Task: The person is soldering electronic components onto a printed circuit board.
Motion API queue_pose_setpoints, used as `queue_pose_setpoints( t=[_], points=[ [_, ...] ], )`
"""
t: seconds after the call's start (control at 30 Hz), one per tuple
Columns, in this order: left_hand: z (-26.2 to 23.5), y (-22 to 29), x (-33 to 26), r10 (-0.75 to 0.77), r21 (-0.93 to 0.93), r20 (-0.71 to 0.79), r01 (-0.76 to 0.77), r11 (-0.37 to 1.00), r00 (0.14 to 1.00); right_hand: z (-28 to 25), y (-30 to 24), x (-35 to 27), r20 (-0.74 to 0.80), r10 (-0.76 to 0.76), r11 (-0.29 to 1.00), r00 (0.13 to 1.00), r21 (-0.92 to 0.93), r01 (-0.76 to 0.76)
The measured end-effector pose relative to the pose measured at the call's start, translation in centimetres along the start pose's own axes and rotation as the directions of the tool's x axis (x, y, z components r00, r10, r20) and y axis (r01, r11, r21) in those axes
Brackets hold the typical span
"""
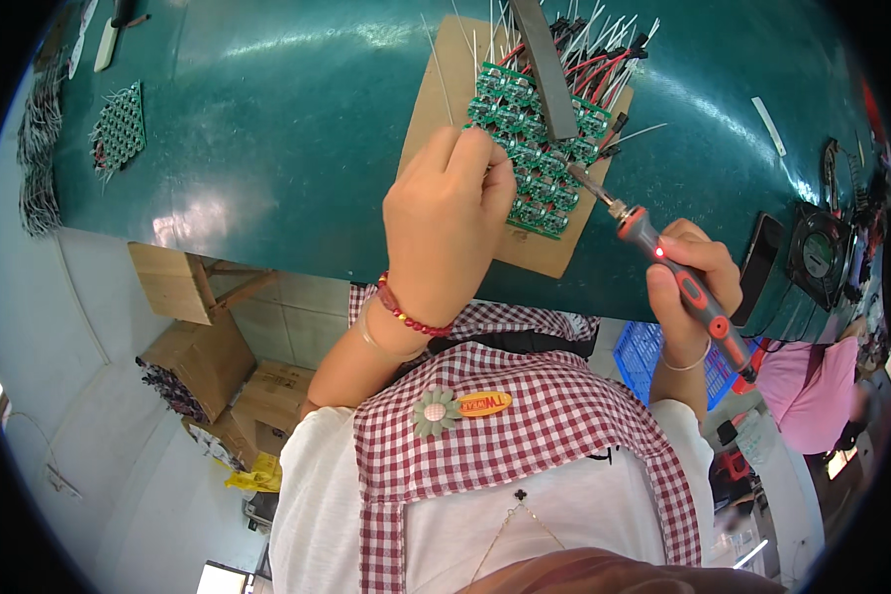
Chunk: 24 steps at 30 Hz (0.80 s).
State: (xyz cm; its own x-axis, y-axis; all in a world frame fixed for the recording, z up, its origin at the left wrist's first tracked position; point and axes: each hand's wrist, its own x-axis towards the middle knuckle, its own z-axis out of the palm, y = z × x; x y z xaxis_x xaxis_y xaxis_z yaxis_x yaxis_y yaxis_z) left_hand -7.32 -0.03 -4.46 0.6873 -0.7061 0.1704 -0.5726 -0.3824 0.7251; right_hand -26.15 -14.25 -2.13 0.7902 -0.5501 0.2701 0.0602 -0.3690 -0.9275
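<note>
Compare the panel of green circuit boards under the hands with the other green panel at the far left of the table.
The panel under the hands lies on a brown cardboard sheet, with red and black wires at its far end; the far-left panel lies directly on the green table. The left hand rests on the near panel and the soldering iron in the right hand points at it; nobody touches the far-left one. Both are green board grids.
</note>
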Motion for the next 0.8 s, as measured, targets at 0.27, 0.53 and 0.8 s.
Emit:
queue_pose_setpoints(
  t=[0.27, 0.53, 0.8],
  points=[
    [1.2, -0.3, 0.4, 0.027, 0.04, -0.047, -0.025, 0.999, 0.999, 1.9, 0.7, 0.5, 0.008, -0.092, 0.993, 0.996, -0.08, 0.092],
    [1.5, -0.2, 0.7, 0.054, 0.131, -0.038, -0.049, 0.99, 0.998, 1.2, 0.4, 2.1, 0.073, -0.029, 0.994, 0.997, -0.105, 0.036],
    [1.4, 0.1, 1.2, 0.036, 0.152, 0.024, -0.039, 0.988, 0.999, 0.0, 0.0, 3.6, 0.162, 0.063, 0.995, 0.985, -0.092, -0.048]
  ],
)
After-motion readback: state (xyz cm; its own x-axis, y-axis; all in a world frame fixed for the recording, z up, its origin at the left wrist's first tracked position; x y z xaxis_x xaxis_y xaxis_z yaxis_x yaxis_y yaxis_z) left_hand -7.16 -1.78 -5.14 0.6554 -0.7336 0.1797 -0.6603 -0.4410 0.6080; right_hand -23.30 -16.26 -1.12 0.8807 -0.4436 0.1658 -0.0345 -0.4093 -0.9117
